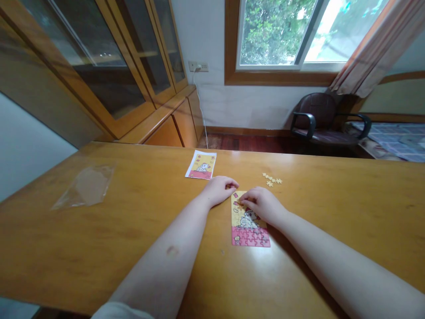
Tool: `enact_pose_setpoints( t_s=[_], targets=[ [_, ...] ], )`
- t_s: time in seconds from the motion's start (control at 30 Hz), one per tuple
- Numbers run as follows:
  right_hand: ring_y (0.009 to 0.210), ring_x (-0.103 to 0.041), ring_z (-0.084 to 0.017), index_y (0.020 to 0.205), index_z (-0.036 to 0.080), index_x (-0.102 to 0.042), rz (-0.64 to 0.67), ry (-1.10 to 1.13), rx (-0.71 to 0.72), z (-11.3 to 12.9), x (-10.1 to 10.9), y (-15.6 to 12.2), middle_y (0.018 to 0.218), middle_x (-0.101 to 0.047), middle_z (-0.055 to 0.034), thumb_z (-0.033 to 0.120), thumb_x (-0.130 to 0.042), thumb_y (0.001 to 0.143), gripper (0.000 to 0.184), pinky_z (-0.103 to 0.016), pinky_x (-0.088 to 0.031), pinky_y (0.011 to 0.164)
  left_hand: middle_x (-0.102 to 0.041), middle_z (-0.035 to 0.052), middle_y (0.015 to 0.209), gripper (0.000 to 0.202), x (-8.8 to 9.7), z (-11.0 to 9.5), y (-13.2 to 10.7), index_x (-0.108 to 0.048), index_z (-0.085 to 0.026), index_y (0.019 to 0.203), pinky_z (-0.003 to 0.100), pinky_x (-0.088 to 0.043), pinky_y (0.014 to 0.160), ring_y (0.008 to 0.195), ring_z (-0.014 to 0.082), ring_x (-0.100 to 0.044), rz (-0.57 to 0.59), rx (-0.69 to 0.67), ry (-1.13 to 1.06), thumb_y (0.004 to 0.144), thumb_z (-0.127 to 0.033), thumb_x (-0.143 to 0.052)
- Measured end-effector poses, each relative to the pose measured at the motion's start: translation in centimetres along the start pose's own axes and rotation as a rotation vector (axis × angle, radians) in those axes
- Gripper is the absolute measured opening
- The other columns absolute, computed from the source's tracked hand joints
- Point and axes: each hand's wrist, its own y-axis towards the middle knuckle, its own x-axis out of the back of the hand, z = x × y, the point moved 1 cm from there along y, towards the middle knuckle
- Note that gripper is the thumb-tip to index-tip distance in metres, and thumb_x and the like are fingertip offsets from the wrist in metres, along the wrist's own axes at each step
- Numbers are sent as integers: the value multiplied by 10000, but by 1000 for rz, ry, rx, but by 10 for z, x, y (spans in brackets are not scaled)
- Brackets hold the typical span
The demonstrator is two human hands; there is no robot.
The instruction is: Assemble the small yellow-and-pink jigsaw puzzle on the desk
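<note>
A jigsaw puzzle [249,237] lies flat in front of me, yellow above and pink below, with a white cartoon animal in the middle. My right hand [265,204] is over its upper part and covers some of it. Thumb and forefinger are pinched on a small puzzle piece [240,203] near the upper left of the picture. My left hand [222,190] rests on the table beside the puzzle's top left corner, fingers curled; whatever may be between them is hidden. Several loose puzzle pieces [272,179] lie with pale sides up, beyond my right hand.
A printed picture card [202,165] with the same design lies beyond my left hand. On the left of the wooden table [149,177] is a clear plastic bag [91,185]. Past the far edge stand a glass-door cabinet [133,75] and a dark armchair [320,117].
</note>
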Motion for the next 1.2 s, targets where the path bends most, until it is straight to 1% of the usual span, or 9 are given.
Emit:
enact_pose_setpoints(
  t_s=[0.2, 0.43, 0.6, 0.77, 0.97, 1.13, 1.2],
  targets=[
    [749, -621, -169, 820, 237, -753, -29, 2, 14, -2, -2, 1, 786, -734, -14, 207, -664, 830, 95, -292, -450, 761, -738, 12, 916, 222, 1, -1, 0, -743, -215, 939, 268, -496, 745, 820, 161, -641, 1, 4, 20, 790, -222, -578],
    [753, -630, -163, 806, 222, -746, -32, 5, 55, -6, -5, 3, 779, -721, -23, 178, -668, 820, 91, -286, -458, 758, -736, 21, 940, 226, 1, 0, 0, -741, -216, 946, 282, -503, 787, 841, 169, -646, -1, -3, 31, 793, -229, -574],
    [766, -628, -166, 807, 225, -741, -63, -8, 70, -7, -6, 3, 802, -714, -29, 179, -657, 824, 98, -294, -460, 765, -738, 18, 942, 223, 1, -1, 0, -741, -211, 935, 276, -502, 784, 848, 168, -648, -6, 1, 17, 785, -223, -575],
    [766, -627, -163, 801, 219, -734, -76, -3, 77, -7, -6, 2, 799, -711, -28, 162, -665, 809, 90, -288, -459, 764, -735, 22, 926, 215, 1, -3, 0, -739, -199, 928, 262, -506, 773, 824, 156, -649, 1, 33, -13, 785, -203, -577],
    [756, -625, -154, 798, 208, -723, -77, 7, 105, -5, -7, 2, 798, -702, -27, 151, -653, 812, 91, -278, -464, 763, -734, 20, 925, 228, 0, 1, 1, -740, -211, 948, 271, -508, 787, 831, 160, -647, 9, 9, -6, 791, -225, -575],
    [784, -619, -160, 833, 197, -715, -119, -29, 135, -7, -3, 0, 840, -681, -46, 190, -598, 860, 120, -281, -465, 765, -733, 25, 956, 225, 0, 1, 1, -741, -212, 945, 279, -508, 798, 869, 173, -645, 3, 10, 17, 797, -233, -572],
    [773, -611, -164, 841, 197, -717, -115, -59, 176, -8, 0, -2, 826, -672, -51, 216, -589, 870, 132, -293, -459, 758, -733, 27, 948, 221, 0, 1, 1, -739, -207, 945, 279, -508, 801, 859, 170, -645, 5, 7, 13, 800, -231, -573]
  ],
)
